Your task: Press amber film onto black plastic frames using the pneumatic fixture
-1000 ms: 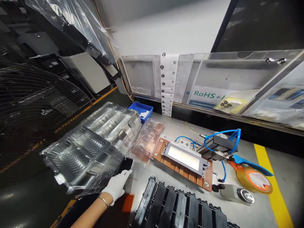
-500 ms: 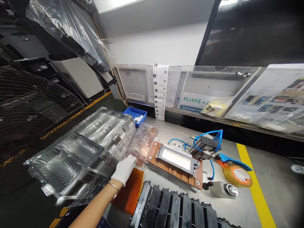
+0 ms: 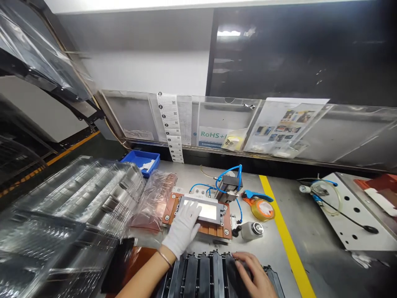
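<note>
While the framed panel [image 3: 209,212] sits on the brown fixture [image 3: 227,226], 12 o'clock of the black bars [image 3: 204,274], left hand [image 3: 183,225] lies spread over it; right hand [image 3: 254,271] bent at bars, can't tell if pinching. Panel looks light, stiff, scratch-prone: hold by edges. Tape roll [image 3: 263,209] 3 o'clock.

Left hand [image 3: 184,225] (white-gloved) hides left part of bright panel [image 3: 209,212]. Right hand [image 3: 252,271] cut off by bottom edge, grip unclear; row of black plastic parts [image 3: 203,277] cut there too. Clear plastic trays [image 3: 96,194] blurred, cut by left edge. Label strip's [image 3: 171,128] print, pressure gauge's [image 3: 304,189] dial too small to read.
</note>
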Action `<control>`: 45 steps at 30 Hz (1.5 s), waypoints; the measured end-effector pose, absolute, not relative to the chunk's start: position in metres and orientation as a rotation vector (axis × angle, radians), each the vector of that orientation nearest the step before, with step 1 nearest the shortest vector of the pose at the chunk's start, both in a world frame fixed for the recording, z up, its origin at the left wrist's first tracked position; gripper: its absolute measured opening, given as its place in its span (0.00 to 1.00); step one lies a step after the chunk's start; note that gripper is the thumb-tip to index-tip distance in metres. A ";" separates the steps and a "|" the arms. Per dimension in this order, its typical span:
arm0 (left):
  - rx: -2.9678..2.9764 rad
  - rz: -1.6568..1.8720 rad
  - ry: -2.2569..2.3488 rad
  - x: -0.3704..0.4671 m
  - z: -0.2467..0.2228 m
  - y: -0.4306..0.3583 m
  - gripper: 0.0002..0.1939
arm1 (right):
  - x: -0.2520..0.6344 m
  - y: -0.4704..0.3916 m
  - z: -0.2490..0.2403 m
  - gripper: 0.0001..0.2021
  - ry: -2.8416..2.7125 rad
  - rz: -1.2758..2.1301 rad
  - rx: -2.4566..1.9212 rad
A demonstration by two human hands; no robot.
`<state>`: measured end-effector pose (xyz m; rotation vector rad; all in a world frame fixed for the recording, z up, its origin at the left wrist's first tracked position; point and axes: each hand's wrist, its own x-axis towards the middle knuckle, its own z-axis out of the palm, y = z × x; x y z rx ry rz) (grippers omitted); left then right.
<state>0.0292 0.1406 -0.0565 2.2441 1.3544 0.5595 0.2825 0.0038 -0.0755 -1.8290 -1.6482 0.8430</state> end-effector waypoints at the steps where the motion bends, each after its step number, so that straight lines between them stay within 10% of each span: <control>1: 2.246 0.556 1.289 0.042 -0.058 0.148 0.30 | 0.285 0.015 -0.079 0.15 -1.671 0.726 -1.854; 21: 2.379 0.177 1.577 0.039 -0.063 0.175 0.48 | 0.306 0.077 -0.080 0.19 -1.717 0.731 -1.852; 30: 1.707 0.291 1.663 -0.010 -0.067 0.189 0.29 | 0.256 0.119 -0.101 0.31 -1.141 1.203 -1.832; 38: 1.375 0.343 1.703 -0.020 -0.067 0.112 0.34 | 0.240 0.036 -0.092 0.44 -0.836 1.420 -1.725; 45: 0.623 1.083 1.524 -0.032 -0.064 0.052 0.30 | 0.203 -0.038 -0.097 0.34 -0.465 1.466 -1.395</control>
